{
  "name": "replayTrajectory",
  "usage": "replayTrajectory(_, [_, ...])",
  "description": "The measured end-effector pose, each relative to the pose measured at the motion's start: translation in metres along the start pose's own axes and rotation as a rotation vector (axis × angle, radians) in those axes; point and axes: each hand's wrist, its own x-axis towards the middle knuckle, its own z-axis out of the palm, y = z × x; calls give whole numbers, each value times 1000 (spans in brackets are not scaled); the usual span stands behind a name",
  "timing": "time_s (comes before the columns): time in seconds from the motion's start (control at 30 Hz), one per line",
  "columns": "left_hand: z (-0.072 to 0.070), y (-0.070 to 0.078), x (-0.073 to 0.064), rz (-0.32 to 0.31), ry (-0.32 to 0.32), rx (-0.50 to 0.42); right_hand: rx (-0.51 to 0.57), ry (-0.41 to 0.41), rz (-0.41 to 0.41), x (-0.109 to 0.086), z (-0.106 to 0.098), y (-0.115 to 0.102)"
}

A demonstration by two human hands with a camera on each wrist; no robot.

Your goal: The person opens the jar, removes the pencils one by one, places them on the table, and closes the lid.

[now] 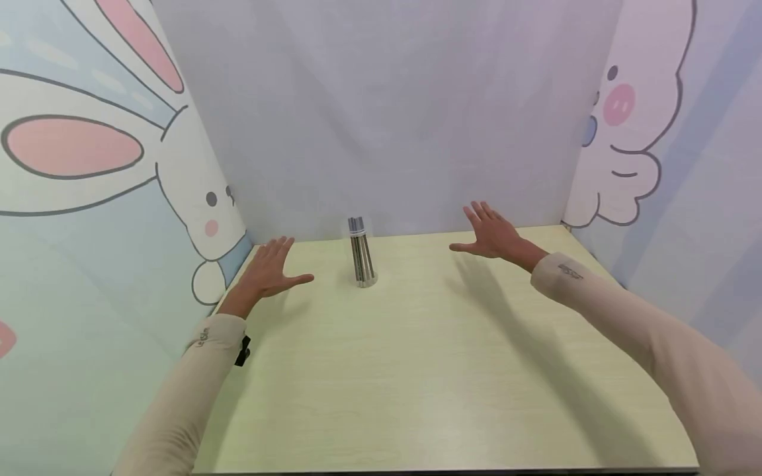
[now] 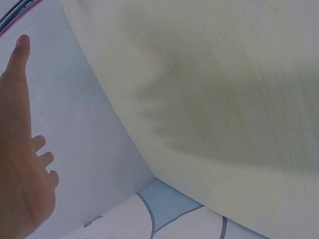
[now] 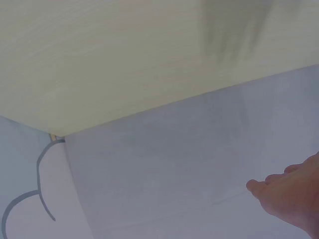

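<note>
Left hand (image 1: 266, 270) and right hand (image 1: 491, 236), both empty with fingers extended, flank a clear container (image 1: 366, 282) standing far; its sides likely keep the sticks (image 1: 361, 254) upright.

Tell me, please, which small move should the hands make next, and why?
I would probably bring the left hand inward to the striped cylinder. In the head view this hand looks nearer to it than the right hand. Both hands are open and hold nothing, and no other loose object shows on the table between the left hand and the cylinder.
</note>
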Motion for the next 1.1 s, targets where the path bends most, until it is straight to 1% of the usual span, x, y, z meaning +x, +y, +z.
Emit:
replayTrajectory(0.2, [9, 14, 10, 42, 20, -5, 43, -28, 3, 12, -8, -17])
replayTrajectory(0.27, [11, 20, 14, 59, 30, -10, 52, -34, 3, 17, -10, -24])
replayTrajectory(0.4, [12, 31, 20, 69, 29, -10, 60, -47, -9, 27, -11, -40])
replayTrajectory(0.5, [14, 38, 22, 56, 13, -22, 58, -59, -25, 34, -12, -53])
replayTrajectory(0.6, [18, 43, 23, 50, 6, -58, 54, -61, -46, 40, -14, -65])
replayTrajectory(0.87, [26, 57, 27, 14, 6, -162, 102, 5, -119, 51, -19, -92])
replayTrajectory(1.1, [34, 73, 34, -14, 12, -254, 155, 23, -115, 56, -21, -111])
